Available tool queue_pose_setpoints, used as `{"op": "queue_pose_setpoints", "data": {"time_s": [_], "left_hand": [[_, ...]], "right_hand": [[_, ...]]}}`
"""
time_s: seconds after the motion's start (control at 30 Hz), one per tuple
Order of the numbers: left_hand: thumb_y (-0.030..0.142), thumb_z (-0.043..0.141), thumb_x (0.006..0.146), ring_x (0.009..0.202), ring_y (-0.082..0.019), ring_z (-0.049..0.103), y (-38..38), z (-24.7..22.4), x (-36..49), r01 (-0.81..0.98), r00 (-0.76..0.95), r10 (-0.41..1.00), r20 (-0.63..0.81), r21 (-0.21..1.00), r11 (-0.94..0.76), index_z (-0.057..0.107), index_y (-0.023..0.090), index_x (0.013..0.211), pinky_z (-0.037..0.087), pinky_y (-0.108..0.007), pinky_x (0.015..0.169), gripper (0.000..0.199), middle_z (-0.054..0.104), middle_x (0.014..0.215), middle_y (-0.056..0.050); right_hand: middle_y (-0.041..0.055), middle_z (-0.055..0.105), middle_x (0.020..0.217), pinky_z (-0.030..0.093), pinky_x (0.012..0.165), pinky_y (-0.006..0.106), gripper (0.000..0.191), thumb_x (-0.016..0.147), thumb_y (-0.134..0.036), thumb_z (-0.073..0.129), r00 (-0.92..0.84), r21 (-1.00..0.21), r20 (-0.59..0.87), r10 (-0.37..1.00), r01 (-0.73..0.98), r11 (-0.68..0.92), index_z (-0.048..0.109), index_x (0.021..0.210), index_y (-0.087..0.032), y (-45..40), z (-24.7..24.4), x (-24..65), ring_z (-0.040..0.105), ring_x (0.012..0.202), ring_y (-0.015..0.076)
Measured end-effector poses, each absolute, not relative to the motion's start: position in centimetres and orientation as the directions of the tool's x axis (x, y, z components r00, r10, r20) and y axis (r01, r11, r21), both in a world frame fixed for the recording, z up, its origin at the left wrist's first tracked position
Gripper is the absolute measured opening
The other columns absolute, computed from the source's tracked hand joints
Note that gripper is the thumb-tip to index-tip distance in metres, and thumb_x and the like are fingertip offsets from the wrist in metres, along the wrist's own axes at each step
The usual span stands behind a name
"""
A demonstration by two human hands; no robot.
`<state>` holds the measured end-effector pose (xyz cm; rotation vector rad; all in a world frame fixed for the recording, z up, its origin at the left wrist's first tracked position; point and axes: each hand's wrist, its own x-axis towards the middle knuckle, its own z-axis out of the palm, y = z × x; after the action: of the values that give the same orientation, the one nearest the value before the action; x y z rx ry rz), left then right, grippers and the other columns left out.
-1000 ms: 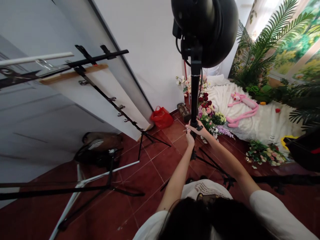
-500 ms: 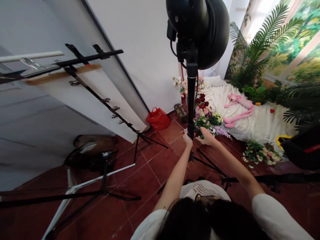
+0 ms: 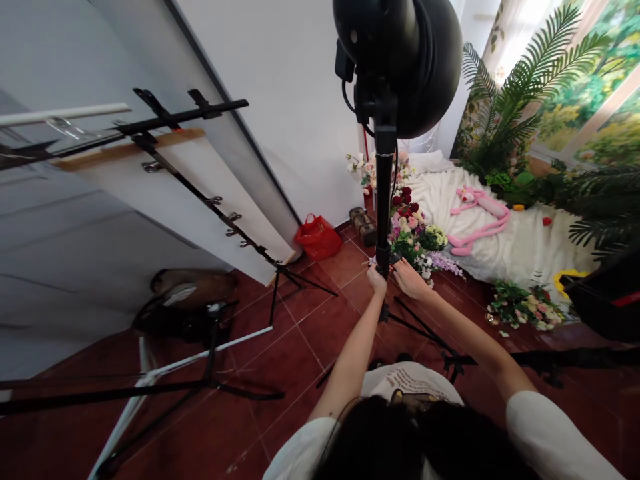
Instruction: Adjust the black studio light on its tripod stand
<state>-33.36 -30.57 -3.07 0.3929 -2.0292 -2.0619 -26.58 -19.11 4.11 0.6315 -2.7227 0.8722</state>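
Note:
A black light stand (image 3: 383,200) rises upright in front of me and carries a large black studio light (image 3: 400,67) at its top. My left hand (image 3: 377,279) is wrapped round the pole from the left, just below a joint collar. At the right side of that collar, my right hand (image 3: 411,280) has its fingers closed on a small black knob (image 3: 395,258). The fingers largely cover the knob. A cable runs down along the pole from the light.
Flower bunches (image 3: 410,223) and a cream fur cloth (image 3: 480,253) with a pink plush toy (image 3: 483,210) lie right of the stand. To the left are a red bag (image 3: 320,237) and a backdrop stand (image 3: 200,193) with clips. Tripod legs (image 3: 425,330) spread over the tiled floor.
My right hand has turned at the knob, its thumb and fingers now drawn together instead of spread. My left hand stays on the pole. The view has shifted very slightly.

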Motion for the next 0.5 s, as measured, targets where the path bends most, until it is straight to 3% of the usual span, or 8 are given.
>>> {"op": "queue_pose_setpoints", "data": {"time_s": [0.2, 0.3, 0.4, 0.5], "left_hand": [[0.02, 0.038, 0.086, 0.067, -0.019, 0.057, -30.6, -3.2, -33.5, -0.021, -0.937, -0.349, -0.014, 1.0, 0.017, 0.058, 0.02, 0.064, 0.048, -0.034, 0.075, 0.029, 0.062, 0.065, -0.005], [0.019, 0.039, 0.083, 0.074, -0.02, 0.059, -30.6, -3.4, -33.5, -0.044, -0.919, -0.394, -0.025, 0.998, 0.04, 0.058, 0.02, 0.067, 0.049, -0.036, 0.081, 0.026, 0.062, 0.068, -0.005], [0.019, 0.039, 0.083, 0.074, -0.02, 0.059, -30.6, -3.4, -33.6, -0.058, -0.922, -0.385, -0.044, 0.998, 0.023, 0.059, 0.02, 0.069, 0.049, -0.036, 0.082, 0.025, 0.062, 0.068, -0.005], [0.02, 0.036, 0.086, 0.068, -0.02, 0.057, -30.6, -3.5, -33.5, -0.036, -0.956, -0.289, -0.043, 0.999, -0.03, 0.06, 0.02, 0.069, 0.05, -0.035, 0.075, 0.03, 0.062, 0.065, -0.006]], "right_hand": [[0.0209, 0.065, 0.127, 0.032, 0.119, 0.057, 0.04, 0.099, -0.025, 0.031, -0.88, -0.562, 0.327, -0.344, -0.474, 0.678, 0.058, 0.125, -0.012, -19.1, 4.2, -28.1, 0.055, 0.13, 0.0307], [0.0173, 0.066, 0.123, 0.04, 0.115, 0.05, 0.041, 0.098, -0.027, 0.032, -0.916, -0.689, 0.326, -0.233, -0.399, 0.605, 0.056, 0.13, -0.015, -19.3, 4.0, -29.1, 0.058, 0.124, 0.0267], [0.0103, 0.07, 0.101, 0.053, 0.097, 0.042, 0.044, 0.095, -0.027, 0.034, -0.974, -0.834, 0.225, -0.03, -0.209, 0.511, 0.053, 0.133, -0.016, -19.8, 3.7, -30.0, 0.066, 0.096, 0.0217], [0.002, 0.065, 0.082, 0.054, 0.072, 0.03, 0.045, 0.09, -0.028, 0.039, -0.983, -0.917, 0.151, 0.106, -0.099, 0.386, 0.052, 0.132, -0.016, -20.3, 3.8, -30.6, 0.061, 0.07, 0.0161]]}}
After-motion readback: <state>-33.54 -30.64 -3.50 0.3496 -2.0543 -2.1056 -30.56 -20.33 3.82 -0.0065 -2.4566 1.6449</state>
